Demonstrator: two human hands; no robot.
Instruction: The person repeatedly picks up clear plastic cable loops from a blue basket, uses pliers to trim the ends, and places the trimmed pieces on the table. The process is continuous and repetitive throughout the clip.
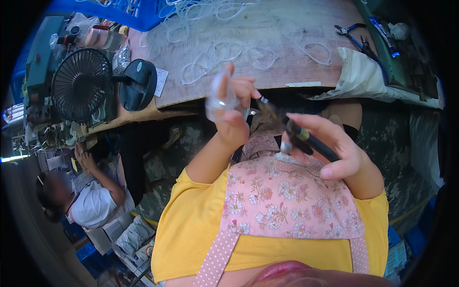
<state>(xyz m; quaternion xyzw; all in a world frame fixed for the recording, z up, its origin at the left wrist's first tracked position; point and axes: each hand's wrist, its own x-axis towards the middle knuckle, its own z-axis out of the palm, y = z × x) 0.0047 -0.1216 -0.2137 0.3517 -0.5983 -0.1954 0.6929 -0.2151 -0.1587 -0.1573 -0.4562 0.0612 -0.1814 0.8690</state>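
Observation:
In front of my pink flowered apron, my left hand (234, 103) is raised near the table's front edge, closed around a clear, rounded plastic piece (221, 107). Motion blur hides the piece's exact kind. To its right, my right hand (339, 150) grips dark-handled pliers (321, 147) with a green band. Their blurred metal end points left toward my left fingertips; whether it touches the plastic I cannot tell. Beyond my hands, clear plastic loops (260, 58), shaped like eyeglass frames, lie scattered on the wooden table (291, 33).
A black fan (82, 83) stands at the left beside bagged items. A blue basket (122, 13) sits at the far left. Blue-handled pliers (354, 36) and a white sack (363, 74) lie at the right. Another person (95, 201) sits at the left.

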